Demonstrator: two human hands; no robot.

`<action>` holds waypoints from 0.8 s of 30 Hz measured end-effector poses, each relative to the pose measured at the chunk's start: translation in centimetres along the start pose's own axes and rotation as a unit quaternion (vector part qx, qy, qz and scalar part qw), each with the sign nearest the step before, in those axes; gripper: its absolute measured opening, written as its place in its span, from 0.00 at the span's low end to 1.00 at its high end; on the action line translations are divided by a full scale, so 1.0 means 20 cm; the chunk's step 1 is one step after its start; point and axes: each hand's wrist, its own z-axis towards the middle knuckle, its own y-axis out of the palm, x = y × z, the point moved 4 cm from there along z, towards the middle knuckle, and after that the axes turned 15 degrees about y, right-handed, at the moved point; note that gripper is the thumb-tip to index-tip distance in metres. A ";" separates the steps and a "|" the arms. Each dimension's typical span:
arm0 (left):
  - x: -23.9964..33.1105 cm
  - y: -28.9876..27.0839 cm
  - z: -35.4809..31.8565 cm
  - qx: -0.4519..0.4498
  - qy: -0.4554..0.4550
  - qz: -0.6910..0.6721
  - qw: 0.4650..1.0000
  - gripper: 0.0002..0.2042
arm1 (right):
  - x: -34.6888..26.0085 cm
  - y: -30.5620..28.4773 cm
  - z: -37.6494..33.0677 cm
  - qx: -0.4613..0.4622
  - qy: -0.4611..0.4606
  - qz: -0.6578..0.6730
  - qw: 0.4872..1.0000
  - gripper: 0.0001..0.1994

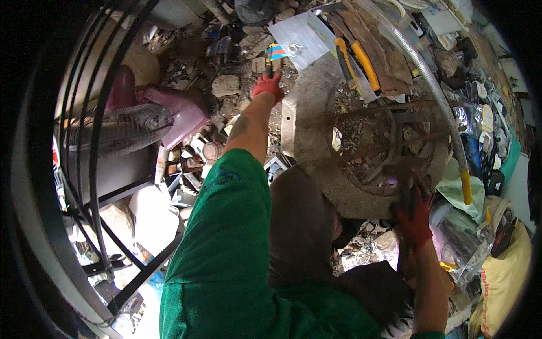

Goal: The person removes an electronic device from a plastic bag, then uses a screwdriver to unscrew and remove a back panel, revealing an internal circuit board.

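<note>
My left hand (269,86), in a red glove, is stretched far forward over the rubble. Its fingers close on a slim dark tool (269,63), whose kind I cannot tell. A large grey metal frame (316,107) with a round opening lies in front of me. My right hand (415,217), in a red and black glove, is closed at the frame's near right side. A dark blocky shape (402,169) is by its fingers, blurred and in shadow. Beyond the frame lie two yellow-and-black tool handles (366,65).
A long silver bar (437,90) with a yellow end runs along the right. Mixed scrap (480,124) and a yellow sack (505,282) are heaped there. Black metal rods (93,135), a wire fan guard (124,130) and pink plastic (183,113) stand left. Stones (226,86) lie near my left forearm.
</note>
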 end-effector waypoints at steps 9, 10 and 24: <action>-0.08 0.09 0.13 -0.042 -0.140 -0.054 0.988 0.29 | 0.05 0.02 0.04 0.007 -0.108 0.017 0.994 0.44; -0.09 0.07 0.12 -0.036 -0.151 -0.062 0.986 0.29 | 0.04 0.02 0.04 0.009 -0.102 0.028 0.994 0.44; 0.04 0.02 -0.38 0.272 -0.046 -0.012 0.961 0.15 | 0.07 0.04 0.03 0.003 -0.041 0.053 0.998 0.44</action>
